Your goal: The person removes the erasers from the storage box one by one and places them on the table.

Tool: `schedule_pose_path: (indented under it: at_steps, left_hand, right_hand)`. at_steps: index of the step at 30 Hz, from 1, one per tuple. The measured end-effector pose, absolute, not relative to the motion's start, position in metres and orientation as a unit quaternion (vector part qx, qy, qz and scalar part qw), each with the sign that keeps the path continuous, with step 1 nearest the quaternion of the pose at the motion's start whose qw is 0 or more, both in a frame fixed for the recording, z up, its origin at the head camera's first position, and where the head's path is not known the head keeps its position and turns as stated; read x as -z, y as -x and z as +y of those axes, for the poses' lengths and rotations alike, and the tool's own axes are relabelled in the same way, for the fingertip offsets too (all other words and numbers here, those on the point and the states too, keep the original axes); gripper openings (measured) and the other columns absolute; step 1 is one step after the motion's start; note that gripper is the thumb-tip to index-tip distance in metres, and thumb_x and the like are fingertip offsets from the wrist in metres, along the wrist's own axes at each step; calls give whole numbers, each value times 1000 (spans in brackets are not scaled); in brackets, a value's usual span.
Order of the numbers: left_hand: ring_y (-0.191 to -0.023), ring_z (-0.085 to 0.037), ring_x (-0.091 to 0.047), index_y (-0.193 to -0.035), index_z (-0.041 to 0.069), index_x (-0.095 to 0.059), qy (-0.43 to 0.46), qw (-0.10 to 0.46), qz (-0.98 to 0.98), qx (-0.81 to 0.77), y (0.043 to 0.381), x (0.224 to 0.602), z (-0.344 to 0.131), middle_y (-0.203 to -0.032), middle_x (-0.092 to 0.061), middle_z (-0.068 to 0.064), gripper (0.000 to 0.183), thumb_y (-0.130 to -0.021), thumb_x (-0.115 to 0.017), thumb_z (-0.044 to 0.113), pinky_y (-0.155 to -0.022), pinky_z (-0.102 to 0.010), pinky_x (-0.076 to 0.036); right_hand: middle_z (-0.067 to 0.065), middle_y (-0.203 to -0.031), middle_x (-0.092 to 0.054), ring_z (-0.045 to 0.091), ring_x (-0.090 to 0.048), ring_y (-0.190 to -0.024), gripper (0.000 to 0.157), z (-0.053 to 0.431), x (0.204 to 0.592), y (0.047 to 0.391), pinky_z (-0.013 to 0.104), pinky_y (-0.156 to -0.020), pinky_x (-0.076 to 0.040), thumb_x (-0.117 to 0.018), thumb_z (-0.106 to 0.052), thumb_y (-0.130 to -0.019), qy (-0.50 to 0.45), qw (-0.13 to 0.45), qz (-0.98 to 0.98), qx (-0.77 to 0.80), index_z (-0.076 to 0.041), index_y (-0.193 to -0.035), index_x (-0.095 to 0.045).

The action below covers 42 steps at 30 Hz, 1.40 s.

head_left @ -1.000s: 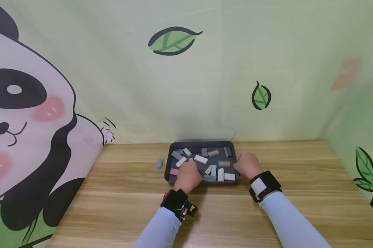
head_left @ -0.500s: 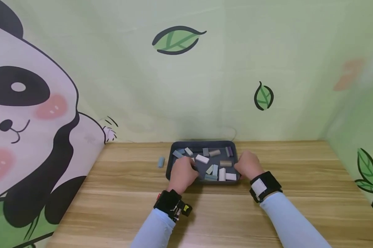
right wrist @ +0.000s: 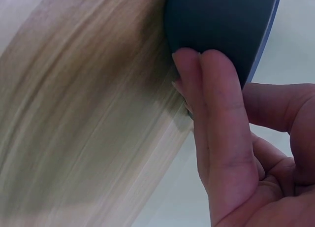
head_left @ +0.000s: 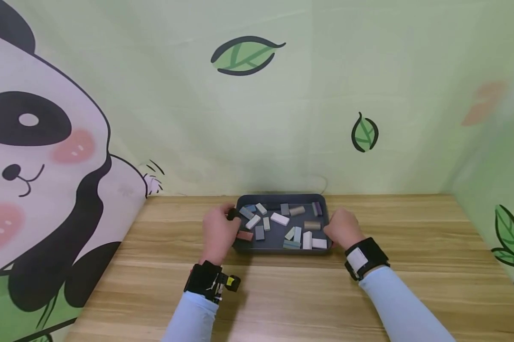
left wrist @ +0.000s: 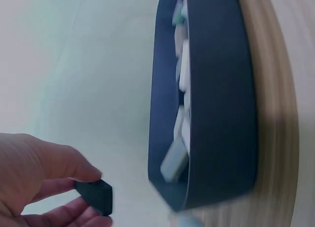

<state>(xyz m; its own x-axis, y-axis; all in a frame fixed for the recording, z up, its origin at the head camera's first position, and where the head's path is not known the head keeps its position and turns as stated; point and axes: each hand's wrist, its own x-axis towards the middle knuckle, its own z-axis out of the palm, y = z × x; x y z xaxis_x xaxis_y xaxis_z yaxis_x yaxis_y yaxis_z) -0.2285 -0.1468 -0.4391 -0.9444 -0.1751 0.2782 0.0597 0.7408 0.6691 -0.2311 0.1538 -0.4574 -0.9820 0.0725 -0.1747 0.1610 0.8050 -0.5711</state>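
Observation:
A dark rectangular tray point(head_left: 278, 251) stands on the table, holding several small blocks in white, grey, blue, tan and other colours. Just past its left end, my left hand point(head_left: 219, 232) pinches a black block point(left wrist: 100, 196) between thumb and fingers, above the table and apart from the tray. My right hand point(head_left: 344, 228) grips the tray's right end, with fingers point(right wrist: 224, 118) against the outer wall and the thumb at the rim. Inside the tray's left part lie a red block point(head_left: 245, 235) and a grey block point(head_left: 259, 232).
The wooden table point(head_left: 282, 294) runs back to a pale green cloth point(head_left: 299, 142) printed with leaves and a panda. Beside the tray's left end in the left wrist view, a light blue block point(left wrist: 188, 220) is partly visible; my left hand hides it in the head view.
My left hand has moved left, from over the tray to outside its left end, and now holds the black block. Blocks it covered are visible. My right hand stays at the tray.

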Motion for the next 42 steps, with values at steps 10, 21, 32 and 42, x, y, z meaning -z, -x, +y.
schedule_pose_path:
  at_steps: [10, 21, 32, 42]
  left_hand:
    - [-99, -26, -59, -120, 11, -63, -92, 212, -901, 366, 236, 451, -189, -112, -63, -12, 37, -83, -64, 15, -80, -42, -52]
    - [-104, -29, -60, -118, 9, -63, -140, 189, -908, 346, 246, 473, -202, -116, -64, -15, 36, -82, -64, 12, -85, -44, -50]
    - [-102, -29, -61, -118, 6, -62, -151, 151, -920, 330, 258, 490, -208, -116, -64, -16, 35, -84, -63, 12, -84, -43, -50]
    - [-97, -27, -60, -114, 4, -63, -156, 127, -922, 330, 261, 496, -208, -112, -64, -16, 31, -84, -63, 12, -83, -43, -50]
  right_hand:
    - [10, -57, -64, 20, -64, -46, 15, 153, 455, 231, 22, -39, -43, -58, -5, -76, -64, 86, 944, 313, 0, -63, -63]
    - [10, -60, -65, 19, -64, -46, 14, 152, 453, 230, 23, -41, -44, -58, -4, -77, -65, 94, 940, 323, 1, -66, -64]
    - [11, -62, -65, 20, -65, -49, 13, 152, 452, 229, 23, -42, -45, -58, -4, -78, -70, 103, 937, 325, 2, -68, -65]
    - [9, -58, -64, 19, -64, -47, 15, 152, 452, 229, 22, -40, -42, -57, -4, -77, -69, 96, 941, 318, -1, -64, -63]
